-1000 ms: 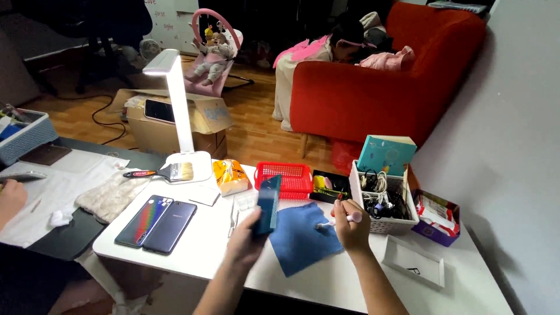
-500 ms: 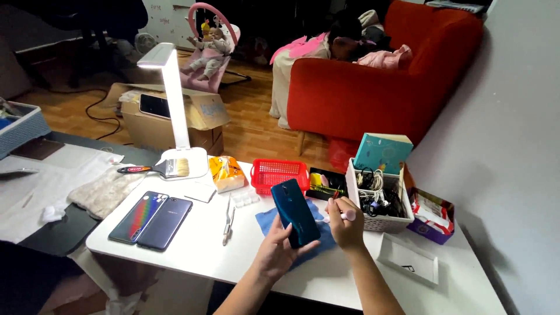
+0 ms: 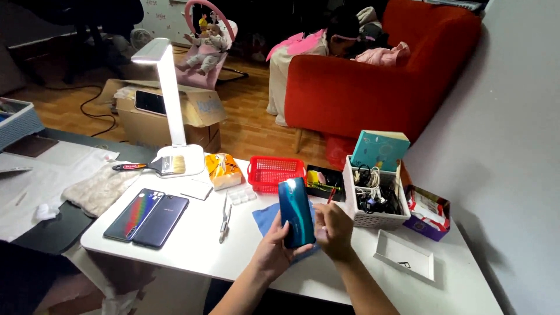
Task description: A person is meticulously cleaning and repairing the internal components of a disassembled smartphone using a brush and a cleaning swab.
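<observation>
Two hands worked one teal phone (image 3: 296, 212) above the blue cloth (image 3: 269, 217): left hand (image 3: 274, 252) gripped it upright, right hand (image 3: 333, 230) curled against its edge, back cover apparently unopened.

My left hand (image 3: 274, 251) holds the teal phone (image 3: 296, 213) upright at frame centre; my right hand (image 3: 333, 230) touches its edge, perhaps gripping a small tool.

A home living room (red sofa (image 3: 373, 87), baby bouncer (image 3: 210, 44), wooden floor (image 3: 245, 116)) serving as workspace.
</observation>
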